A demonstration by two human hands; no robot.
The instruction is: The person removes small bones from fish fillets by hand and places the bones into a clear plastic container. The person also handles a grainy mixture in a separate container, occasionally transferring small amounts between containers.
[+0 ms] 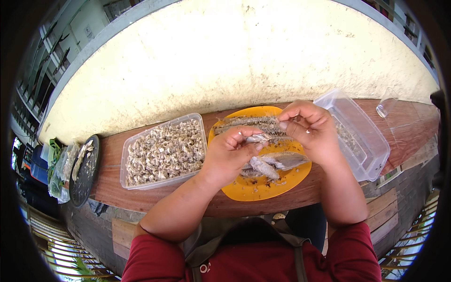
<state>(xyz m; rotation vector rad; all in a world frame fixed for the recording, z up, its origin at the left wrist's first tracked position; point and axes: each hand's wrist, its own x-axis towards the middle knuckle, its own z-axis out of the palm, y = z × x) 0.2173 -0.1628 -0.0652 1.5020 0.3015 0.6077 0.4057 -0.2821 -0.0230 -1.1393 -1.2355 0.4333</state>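
My left hand (232, 151) grips a small piece of fish flesh (259, 138) between thumb and fingers, above a yellow plate (260, 192). Beside it, to the right, my right hand (310, 128) is raised with thumb and fingertips close together; whether it pinches a scrap, I cannot tell. Fish frames (246, 123) with bones lie along the far part of the plate. Nearer to me on it are more fish pieces (266, 168) and dark crumbs. At the left stands a clear plastic tub (123, 176) filled with shredded fish flakes (165, 153).
At the right, a tilted clear plastic container (373, 148) holds some scraps, with a drinking glass (387, 104) beyond it. Far left are a dark round tray (82, 183) with fish remains and plastic bags (58, 176). A pale wall (225, 63) borders the wooden table (112, 192).
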